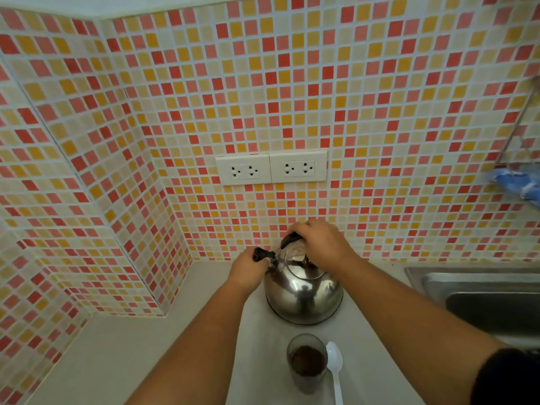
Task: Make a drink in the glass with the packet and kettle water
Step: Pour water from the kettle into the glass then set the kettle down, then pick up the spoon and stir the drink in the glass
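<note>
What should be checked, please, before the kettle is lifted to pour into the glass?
1. Right hand on the black handle of the round steel kettle: ok.
2. Left hand holds the kettle's black lid knob; lid seated: cannot tell.
3. Clear glass upright with brown powder in it: ok.
4. White plastic spoon lies beside the glass, out of the pour path: ok.
5. Water in the kettle, and its heat: cannot tell.

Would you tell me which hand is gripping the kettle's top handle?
The right hand grips the top handle; the left hand holds the black knob beside the kettle.
</note>
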